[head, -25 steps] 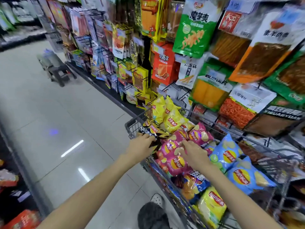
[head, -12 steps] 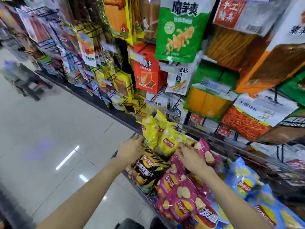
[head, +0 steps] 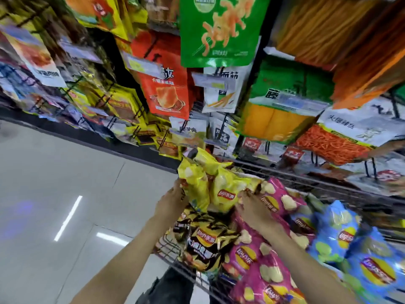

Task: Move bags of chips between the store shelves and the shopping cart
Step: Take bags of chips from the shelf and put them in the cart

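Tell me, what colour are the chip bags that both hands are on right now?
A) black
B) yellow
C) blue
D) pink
B: the left hand and the right hand are on either side of the yellow chip bags at the front of the cart; the pink, blue and black ones lie lower in it.
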### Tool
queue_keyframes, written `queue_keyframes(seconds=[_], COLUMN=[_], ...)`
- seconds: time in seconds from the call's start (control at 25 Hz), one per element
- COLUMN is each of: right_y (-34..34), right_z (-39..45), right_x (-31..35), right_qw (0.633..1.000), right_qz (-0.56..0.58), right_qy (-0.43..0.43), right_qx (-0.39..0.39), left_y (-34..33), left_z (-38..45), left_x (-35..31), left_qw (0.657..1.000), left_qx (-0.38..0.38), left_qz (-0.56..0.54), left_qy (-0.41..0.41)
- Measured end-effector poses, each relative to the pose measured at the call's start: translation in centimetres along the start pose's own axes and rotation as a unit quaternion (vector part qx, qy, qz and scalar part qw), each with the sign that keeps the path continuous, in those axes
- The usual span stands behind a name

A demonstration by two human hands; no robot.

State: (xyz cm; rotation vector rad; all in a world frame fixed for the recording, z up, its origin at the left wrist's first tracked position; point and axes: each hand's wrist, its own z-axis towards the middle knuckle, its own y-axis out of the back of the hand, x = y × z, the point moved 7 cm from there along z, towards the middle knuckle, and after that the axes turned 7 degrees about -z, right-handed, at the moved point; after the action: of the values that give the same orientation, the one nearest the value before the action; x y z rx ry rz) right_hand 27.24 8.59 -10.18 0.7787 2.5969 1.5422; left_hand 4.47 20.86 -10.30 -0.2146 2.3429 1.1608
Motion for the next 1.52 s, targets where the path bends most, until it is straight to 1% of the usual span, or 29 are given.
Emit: queue_keyframes(seconds=[0.08, 0.2, 0.32, 0.4, 0.48, 0.56, 0.6, 0.68, 0.8, 0.88, 0.96, 1.0, 1.16, 1.28, 1.32, 1.4, 1.52], right_y=[-0.8, -1.9, -2.8, -3.3, -3.4, -3.4, -3.6, -3.7, -4.3, -4.2, -3.7, -3.4, -0.9, 1.9, 2.7, 4.3, 7.1], right_z=[0.6, 1.5, 2.6, 3.2, 3.7, 3.9, 3.9, 3.8, 4.3, 4.5, 4.2, 4.0, 2.7, 1.6, 1.4, 0.2, -2.2], right_x=[-0.4, -1.0, -1.8, -2.5, -2.9, -3.0, -3.0, -2.3, -1.5, -1.1, -0.8, -0.8, -1.0, -1.2, -1.5, -2.1, -3.6], right_qw=[0.999, 0.996, 0.986, 0.977, 0.959, 0.944, 0.943, 0.944, 0.947, 0.942, 0.936, 0.931, 0.912, 0.882, 0.87, 0.852, 0.807], right_qz=[0.017, 0.051, 0.104, 0.144, 0.223, 0.275, 0.282, 0.29, 0.291, 0.307, 0.323, 0.337, 0.368, 0.412, 0.43, 0.449, 0.49], right_qy=[-0.036, -0.077, -0.133, -0.158, -0.173, -0.179, -0.174, -0.154, -0.126, -0.118, -0.105, -0.093, -0.069, -0.064, -0.058, -0.069, -0.081], right_qx=[0.003, -0.006, -0.011, -0.003, -0.011, -0.024, -0.026, -0.029, -0.045, -0.061, -0.089, -0.106, -0.169, -0.218, -0.234, -0.26, -0.319], left_y=[-0.6, -1.5, -2.0, -2.2, -2.8, -3.3, -3.5, -3.3, -3.0, -2.8, -2.5, -2.5, -2.5, -1.2, -0.7, 0.5, 1.8], left_z=[1.2, 2.4, 2.8, 2.9, 3.3, 3.9, 4.3, 4.8, 5.4, 5.2, 4.7, 4.4, 3.7, 3.5, 3.6, 3.9, 4.2], left_x=[0.8, 0.5, -0.6, -0.7, -0.2, 0.7, 1.2, 1.6, 1.0, 0.1, -0.2, -0.3, -1.6, -4.9, -6.0, -7.9, -11.5], left_qw=[0.999, 0.996, 0.986, 0.974, 0.959, 0.942, 0.938, 0.935, 0.935, 0.936, 0.937, 0.932, 0.912, 0.896, 0.896, 0.901, 0.914], left_qx=[0.02, 0.031, 0.005, -0.006, 0.012, 0.06, 0.086, 0.131, 0.159, 0.139, 0.099, 0.086, 0.094, 0.1, 0.097, 0.089, 0.091], left_qz=[-0.04, -0.085, -0.162, -0.22, -0.282, -0.33, -0.336, -0.33, -0.315, -0.316, -0.327, -0.344, -0.397, -0.426, -0.425, -0.414, -0.376], left_qy=[0.007, -0.007, -0.045, -0.045, -0.035, -0.005, 0.008, -0.002, -0.027, -0.062, -0.069, -0.068, -0.05, -0.074, -0.084, -0.092, -0.12])
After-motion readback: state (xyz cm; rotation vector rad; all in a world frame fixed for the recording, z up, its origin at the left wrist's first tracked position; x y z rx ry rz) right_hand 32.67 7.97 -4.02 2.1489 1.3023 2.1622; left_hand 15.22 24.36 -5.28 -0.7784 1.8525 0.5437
